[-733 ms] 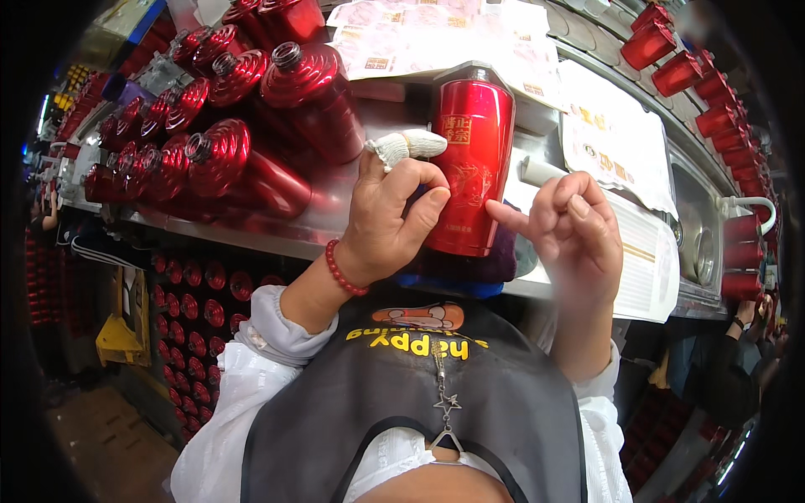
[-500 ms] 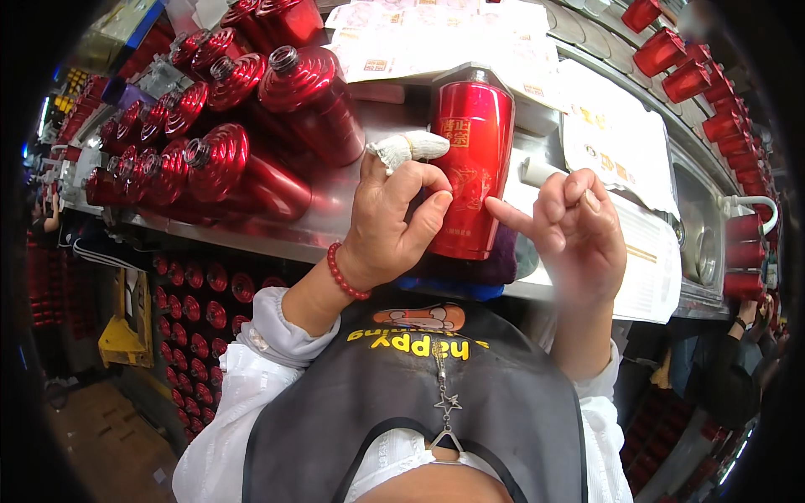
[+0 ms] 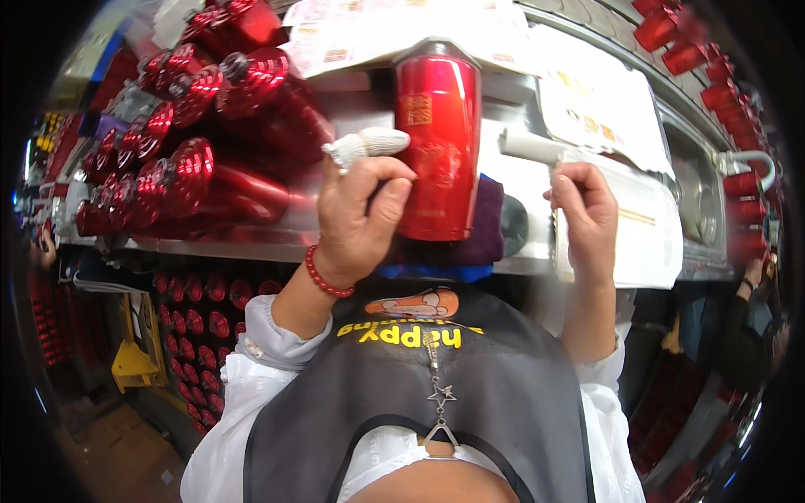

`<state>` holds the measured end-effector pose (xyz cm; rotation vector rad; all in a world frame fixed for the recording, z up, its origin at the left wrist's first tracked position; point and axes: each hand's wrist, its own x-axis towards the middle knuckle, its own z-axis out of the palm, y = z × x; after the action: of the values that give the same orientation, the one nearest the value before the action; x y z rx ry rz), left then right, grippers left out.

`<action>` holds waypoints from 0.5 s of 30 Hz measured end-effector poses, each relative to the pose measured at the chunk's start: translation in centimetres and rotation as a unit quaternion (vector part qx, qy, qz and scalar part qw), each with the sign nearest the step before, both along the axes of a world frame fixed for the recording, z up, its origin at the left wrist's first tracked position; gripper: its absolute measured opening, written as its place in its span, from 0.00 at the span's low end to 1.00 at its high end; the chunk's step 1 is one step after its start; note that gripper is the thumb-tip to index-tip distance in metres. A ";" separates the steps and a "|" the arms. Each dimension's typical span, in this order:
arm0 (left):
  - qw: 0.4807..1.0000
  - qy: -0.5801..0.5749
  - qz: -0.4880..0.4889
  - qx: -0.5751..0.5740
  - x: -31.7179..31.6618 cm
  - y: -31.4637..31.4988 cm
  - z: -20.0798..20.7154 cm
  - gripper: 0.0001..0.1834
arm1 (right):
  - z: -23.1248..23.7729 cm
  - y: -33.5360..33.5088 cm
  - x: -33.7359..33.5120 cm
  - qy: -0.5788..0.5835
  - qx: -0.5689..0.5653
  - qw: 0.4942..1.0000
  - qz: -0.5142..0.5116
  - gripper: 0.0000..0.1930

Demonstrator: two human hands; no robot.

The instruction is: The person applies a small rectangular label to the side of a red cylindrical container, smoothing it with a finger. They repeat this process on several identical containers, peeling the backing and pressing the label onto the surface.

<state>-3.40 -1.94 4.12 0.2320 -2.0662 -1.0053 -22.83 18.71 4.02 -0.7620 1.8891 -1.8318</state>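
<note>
Change: right hand [image 3: 585, 210] is off the bottle [image 3: 440, 142]. A fingertip was at its right side half a second ago; now the hand sits well clear, over the white stack [image 3: 654, 230] toward the worktop's [image 3: 312, 199] right end. Fingers curled in, thumb close to them; can't tell if they pinch anything.

Left hand [image 3: 356, 205] stays on the bottle's left side, wrapped finger [image 3: 369, 144] reaching along it, thumb and index nearly together. Can't tell if they pinch something or just press.

Bottle: mid front edge of worktop, lower end over purple cloth [image 3: 490, 218], dark end toward back edge. My read: only the left steadies it now, right is free.
</note>
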 end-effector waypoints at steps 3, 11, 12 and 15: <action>0.999 0.003 -0.008 0.045 0.6 0.2 -0.7 0.04 | -1.2 0.7 -0.7 0.194 0.134 0.971 -0.031 0.07; 0.998 0.011 -0.049 -0.040 1.6 -0.6 -3.1 0.36 | -0.3 -0.2 -2.3 0.409 0.225 0.884 0.017 0.03; 0.997 0.001 -0.041 -0.062 1.9 -0.6 -3.2 0.36 | -0.6 0.0 -2.2 0.436 0.220 0.872 0.012 0.03; 0.997 -0.016 -0.036 -0.067 2.5 0.1 -4.1 0.40 | -1.1 1.9 -1.9 0.508 0.227 0.831 -0.017 0.03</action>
<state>-0.90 -1.80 0.04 0.1063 -2.1748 -0.9073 -24.74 20.63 2.96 -1.7186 2.7944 -0.8762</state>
